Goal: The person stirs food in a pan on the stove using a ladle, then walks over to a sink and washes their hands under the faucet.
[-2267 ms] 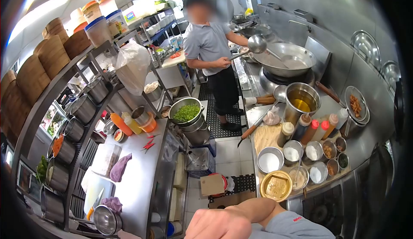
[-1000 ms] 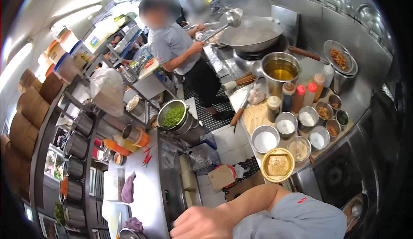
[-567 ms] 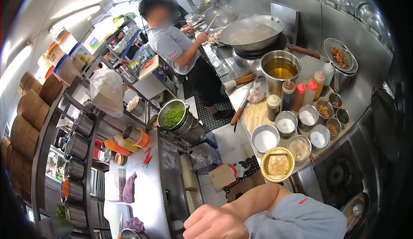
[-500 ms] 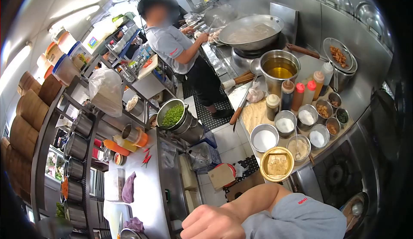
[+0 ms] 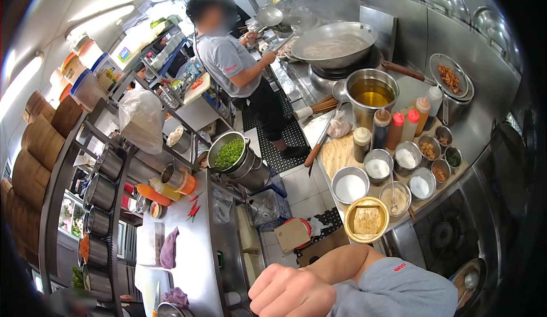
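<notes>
My right hand (image 5: 292, 292) is at the bottom edge, its forearm bent across in front of me. The fingers are curled closed; whatever may be inside them is hidden. Above the forearm, apart from it, a gold-rimmed tin (image 5: 366, 220) stands at the counter's near end. Beside it are a bowl of beige powder with a spoon (image 5: 394, 198) and a bowl of white powder (image 5: 350, 184). My left hand does not show.
A co-worker (image 5: 231, 69) stands at a large wok (image 5: 336, 43). A pot of oil (image 5: 371, 92) and squeeze bottles (image 5: 395, 129) stand on the right counter. A long-handled ladle (image 5: 319, 146) overhangs its edge. A pot of chopped greens (image 5: 229, 153) is beside the steel table (image 5: 196, 243).
My closed hand has shifted slightly right. The co-worker's hands have moved a little, and a ladle now shows raised beyond them. Less steam hangs over the wok.
</notes>
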Action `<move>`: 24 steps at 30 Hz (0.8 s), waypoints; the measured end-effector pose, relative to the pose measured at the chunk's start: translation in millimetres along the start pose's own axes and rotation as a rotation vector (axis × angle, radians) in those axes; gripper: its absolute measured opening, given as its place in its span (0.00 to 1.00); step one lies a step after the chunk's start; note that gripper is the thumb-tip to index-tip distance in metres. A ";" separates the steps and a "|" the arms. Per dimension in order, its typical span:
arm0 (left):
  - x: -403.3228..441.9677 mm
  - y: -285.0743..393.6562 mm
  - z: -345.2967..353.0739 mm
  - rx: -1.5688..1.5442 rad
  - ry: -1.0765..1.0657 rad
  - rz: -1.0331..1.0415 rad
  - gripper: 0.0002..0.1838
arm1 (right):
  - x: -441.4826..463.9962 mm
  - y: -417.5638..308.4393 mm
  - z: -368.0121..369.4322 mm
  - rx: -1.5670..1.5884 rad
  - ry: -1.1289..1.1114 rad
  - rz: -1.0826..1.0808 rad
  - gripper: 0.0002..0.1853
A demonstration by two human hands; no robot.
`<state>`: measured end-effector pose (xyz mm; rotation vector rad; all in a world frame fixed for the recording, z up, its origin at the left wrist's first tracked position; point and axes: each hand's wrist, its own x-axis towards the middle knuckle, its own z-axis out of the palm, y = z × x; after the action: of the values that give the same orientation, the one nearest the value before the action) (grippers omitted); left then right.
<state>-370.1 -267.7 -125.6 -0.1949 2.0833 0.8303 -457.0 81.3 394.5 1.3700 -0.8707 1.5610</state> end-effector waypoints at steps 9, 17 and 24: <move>31.2 47.7 12.4 -0.129 0.029 0.067 0.16 | -1.6 -18.9 0.6 0.362 0.320 -0.026 0.15; 3.2 119.0 9.2 0.005 0.050 0.059 0.18 | 10.4 -49.2 -19.1 0.056 0.268 -0.018 0.18; 44.5 74.3 7.1 0.254 -0.016 0.103 0.28 | 39.5 -41.9 -20.4 0.035 0.160 -0.167 0.12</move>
<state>-423.9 -199.3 -126.5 0.0558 2.1749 0.6169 -427.3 122.2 428.9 1.2883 -0.6185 1.5386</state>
